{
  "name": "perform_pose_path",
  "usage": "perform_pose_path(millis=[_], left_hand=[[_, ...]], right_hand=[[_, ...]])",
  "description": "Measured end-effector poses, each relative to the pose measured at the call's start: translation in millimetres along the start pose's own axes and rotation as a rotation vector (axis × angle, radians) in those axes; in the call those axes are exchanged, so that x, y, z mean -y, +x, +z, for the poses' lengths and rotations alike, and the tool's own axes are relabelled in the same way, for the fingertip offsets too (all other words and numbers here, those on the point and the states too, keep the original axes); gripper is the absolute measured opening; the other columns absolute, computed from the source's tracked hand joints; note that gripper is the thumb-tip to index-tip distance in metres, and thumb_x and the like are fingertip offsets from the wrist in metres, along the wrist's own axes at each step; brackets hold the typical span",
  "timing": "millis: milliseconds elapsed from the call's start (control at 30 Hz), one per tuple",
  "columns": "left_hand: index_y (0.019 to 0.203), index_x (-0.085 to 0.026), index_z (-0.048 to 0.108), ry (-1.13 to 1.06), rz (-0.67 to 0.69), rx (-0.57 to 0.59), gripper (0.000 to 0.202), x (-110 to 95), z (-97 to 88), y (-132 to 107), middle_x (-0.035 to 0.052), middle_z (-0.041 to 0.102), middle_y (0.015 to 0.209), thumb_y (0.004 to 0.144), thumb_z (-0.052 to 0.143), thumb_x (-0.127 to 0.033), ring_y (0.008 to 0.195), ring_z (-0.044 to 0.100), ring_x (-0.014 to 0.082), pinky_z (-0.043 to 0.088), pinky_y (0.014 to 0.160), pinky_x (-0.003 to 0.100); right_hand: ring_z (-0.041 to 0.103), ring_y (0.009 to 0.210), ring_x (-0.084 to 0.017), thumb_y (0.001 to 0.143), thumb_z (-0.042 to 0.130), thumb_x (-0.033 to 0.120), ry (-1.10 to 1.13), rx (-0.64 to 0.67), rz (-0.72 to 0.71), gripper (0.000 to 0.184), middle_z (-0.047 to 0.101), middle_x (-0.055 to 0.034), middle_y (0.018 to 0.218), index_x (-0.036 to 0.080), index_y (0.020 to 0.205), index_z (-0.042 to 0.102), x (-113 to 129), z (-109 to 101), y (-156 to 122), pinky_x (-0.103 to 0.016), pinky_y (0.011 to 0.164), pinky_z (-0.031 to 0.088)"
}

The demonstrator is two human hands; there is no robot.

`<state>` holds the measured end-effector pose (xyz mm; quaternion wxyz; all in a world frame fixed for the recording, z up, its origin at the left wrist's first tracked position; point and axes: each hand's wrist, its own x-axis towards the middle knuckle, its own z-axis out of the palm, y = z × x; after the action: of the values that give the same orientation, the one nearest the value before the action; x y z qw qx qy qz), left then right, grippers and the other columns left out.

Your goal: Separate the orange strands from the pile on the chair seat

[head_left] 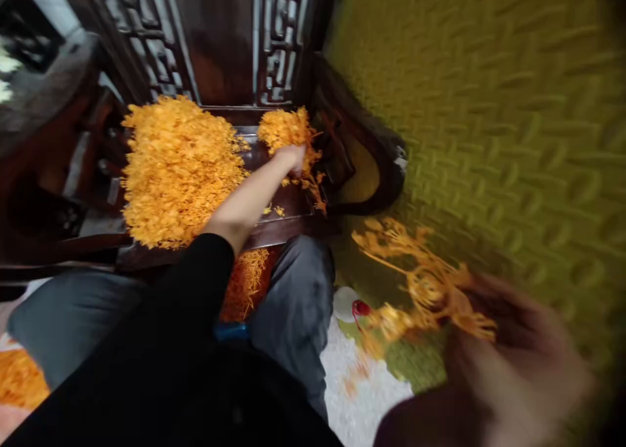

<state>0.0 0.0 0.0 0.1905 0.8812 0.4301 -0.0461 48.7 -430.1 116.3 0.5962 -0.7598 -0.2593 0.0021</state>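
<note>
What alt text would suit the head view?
The blurred right hand holds frilly orange flower-like strands; the left hand is at a small fluffy orange heap beside a larger fluffy orange heap on a dark, carved wooden chair.

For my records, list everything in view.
Carved wooden chair: one, brown, ahead
Large frilly heap: one, orange, chair's left
Small frilly heap: one, orange, chair's right
Loose scraps: few, orange, chair front
Textured surface: one, olive, right
Stringy heap: one, orange, below chair front
Blurred heap: one, orange, bottom left
Unclear item: one, blue, below stringy heap
Round object: one, white, lower centre
Small object: one, red, beside round object
Speckled patch: one, white, bottom centre
Frilly bunch: one, orange, lower right
Trousered knees: two, grey, before chair
Sleeve: one, black, lower left
Left hand: one, bare, at small heap
Right hand: one, bare, holding frilly bunch
</note>
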Motion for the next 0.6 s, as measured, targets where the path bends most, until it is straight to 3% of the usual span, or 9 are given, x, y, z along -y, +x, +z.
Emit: perform_pose_path(millis=[67, 133, 200, 267, 333, 400, 467, 600], left_hand=[[0.147, -0.010, 0.059, 0.063, -0.019, 0.057, 0.085, -8.5, -24.5, -13.6, 0.0221, 0.066, 0.139, 0.071, 0.088, -0.033, 0.134, 0.057, 0.0440, 0.044, 0.114, 0.057], [0.133, -0.009, 0.071, 0.142, -0.005, 0.025, 0.070, -16.3, -49.1, -45.5, 0.0210, 0.070, 0.132, 0.071, 0.088, -0.036, 0.131, 0.059, 0.0464, 0.043, 0.113, 0.059], [0.128, -0.016, 0.075, 0.009, 0.239, -0.085, 0.058, -25.9, -68.2, -97.0, 0.0142, 0.074, 0.126, 0.077, 0.083, -0.043, 0.130, 0.061, 0.0397, 0.043, 0.114, 0.051], [0.134, -0.022, 0.071, -0.230, 0.557, -0.071, 0.049, -39.4, -77.5, -159.5, 0.0086, 0.075, 0.127, 0.091, 0.069, -0.046, 0.126, 0.065, 0.0301, 0.046, 0.112, 0.043], [0.141, -0.022, 0.065, -0.409, 0.795, -0.017, 0.052, -54.9, -74.9, -218.0, 0.0085, 0.072, 0.135, 0.094, 0.065, -0.044, 0.126, 0.066, 0.0261, 0.048, 0.110, 0.039], [0.148, -0.019, 0.058, -0.476, 0.938, 0.036, 0.066, -66.7, -62.5, -259.7, 0.0112, 0.066, 0.144, 0.087, 0.074, -0.041, 0.130, 0.064, 0.0266, 0.049, 0.110, 0.037], [0.149, -0.016, 0.055, -0.522, 0.939, 0.051, 0.068, -69.3, -45.5, -281.6, 0.0135, 0.069, 0.140, 0.086, 0.075, -0.032, 0.124, 0.068, 0.0258, 0.052, 0.104, 0.035], [0.137, -0.014, 0.062, -0.575, 0.852, 0.063, 0.051, -50.5, -22.8, -294.0, 0.0123, 0.075, 0.126, 0.085, 0.063, -0.013, 0.110, 0.072, 0.0225, 0.056, 0.094, 0.034]], right_hand=[[0.070, 0.075, -0.015, 0.067, 0.092, 0.026, 0.157, 0.038, -0.001, 0.037, 0.076, -0.0020, 0.092, 0.024, 0.102, 0.078, -3.2, 14.0, -0.7, -0.027, 0.064, 0.057], [0.067, 0.070, -0.011, 0.076, 0.088, 0.020, 0.256, 0.153, -0.013, 0.032, 0.076, -0.0011, 0.094, 0.024, 0.106, 0.075, -6.3, 18.8, -2.5, -0.023, 0.061, 0.055], [0.067, 0.069, -0.010, 0.083, 0.083, 0.017, 0.307, 0.260, -0.041, 0.030, 0.076, -0.0012, 0.096, 0.025, 0.110, 0.073, -6.4, 18.0, -6.3, -0.023, 0.061, 0.055], [0.068, 0.072, -0.011, 0.086, 0.080, 0.017, 0.326, 0.355, -0.056, 0.028, 0.076, -0.0011, 0.096, 0.026, 0.111, 0.072, -1.7, 17.0, -10.8, -0.023, 0.063, 0.057], [0.069, 0.072, -0.012, 0.088, 0.079, 0.019, 0.332, 0.486, -0.053, 0.026, 0.077, -0.0014, 0.095, 0.027, 0.112, 0.071, 7.5, 19.2, -14.3, -0.025, 0.065, 0.059], [0.070, 0.072, -0.013, 0.088, 0.079, 0.021, 0.341, 0.614, -0.071, 0.026, 0.077, -0.0020, 0.094, 0.027, 0.112, 0.071, 18.9, 24.9, -16.0, -0.027, 0.067, 0.060], [0.071, 0.074, -0.014, 0.088, 0.079, 0.022, 0.341, 0.667, -0.118, 0.025, 0.077, -0.0028, 0.093, 0.026, 0.111, 0.071, 29.3, 32.0, -16.7, -0.029, 0.069, 0.060], [0.069, 0.071, -0.014, 0.090, 0.078, 0.026, 0.274, 0.657, -0.188, 0.026, 0.076, -0.0033, 0.094, 0.026, 0.115, 0.069, 38.1, 40.8, -21.0, -0.029, 0.067, 0.059]])
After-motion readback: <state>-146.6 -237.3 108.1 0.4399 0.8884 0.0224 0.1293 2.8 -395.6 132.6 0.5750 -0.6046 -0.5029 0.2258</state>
